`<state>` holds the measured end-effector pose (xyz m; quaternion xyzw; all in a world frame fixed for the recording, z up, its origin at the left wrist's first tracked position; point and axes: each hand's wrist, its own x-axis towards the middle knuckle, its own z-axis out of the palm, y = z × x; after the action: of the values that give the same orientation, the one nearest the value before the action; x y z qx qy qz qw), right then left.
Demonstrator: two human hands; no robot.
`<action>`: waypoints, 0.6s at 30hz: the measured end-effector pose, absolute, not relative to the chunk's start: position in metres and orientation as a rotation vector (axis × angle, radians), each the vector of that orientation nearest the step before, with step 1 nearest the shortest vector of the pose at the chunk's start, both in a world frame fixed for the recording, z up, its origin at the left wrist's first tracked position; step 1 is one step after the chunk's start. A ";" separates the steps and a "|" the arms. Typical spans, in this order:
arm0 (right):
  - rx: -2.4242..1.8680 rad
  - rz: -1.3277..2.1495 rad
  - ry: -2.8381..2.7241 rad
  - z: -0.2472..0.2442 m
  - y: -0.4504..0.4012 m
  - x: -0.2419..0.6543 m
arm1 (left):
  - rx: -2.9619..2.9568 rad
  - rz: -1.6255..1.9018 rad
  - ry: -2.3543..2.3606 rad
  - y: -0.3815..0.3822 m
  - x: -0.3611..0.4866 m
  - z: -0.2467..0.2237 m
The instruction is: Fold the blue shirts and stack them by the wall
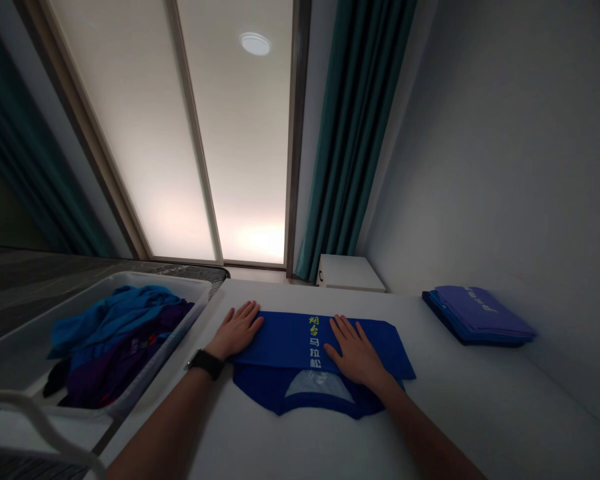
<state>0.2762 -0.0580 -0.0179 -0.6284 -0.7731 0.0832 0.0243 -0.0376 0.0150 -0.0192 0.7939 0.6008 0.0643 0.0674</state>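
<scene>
A blue T-shirt (280,340) lies partly folded on the white table (300,447), its collar toward me. Yellow and white characters run down the middle of the folded panel. My left hand (237,328) rests flat at the shirt's left edge, fingers stretched out, with a dark watch on the wrist. Spread over the panel just right of the lettering is my right hand (355,350), palm down. Neither hand grips the cloth.
A stack of folded clothes (480,313), purple on top, sits at the table's right by the wall. To the left stands a clear plastic bin (200,293) with crumpled blue and purple clothes (120,327). A white cabinet (353,272) is behind the table.
</scene>
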 end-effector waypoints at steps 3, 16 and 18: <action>-1.923 0.238 -2.413 -0.021 -0.057 0.290 | 2.343 0.240 1.701 0.016 -0.041 -0.018; -1.482 0.143 -2.346 0.007 -0.073 0.253 | 1.908 1.019 1.448 0.008 -0.069 -0.012; -1.323 0.111 -2.449 0.018 -0.080 0.213 | 1.856 1.078 1.422 0.010 -0.068 -0.014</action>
<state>0.2126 -0.0796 0.0179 -0.4674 -0.8652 0.0393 0.1772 -0.0684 0.0102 -0.0138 0.6922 0.5301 0.4019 0.2797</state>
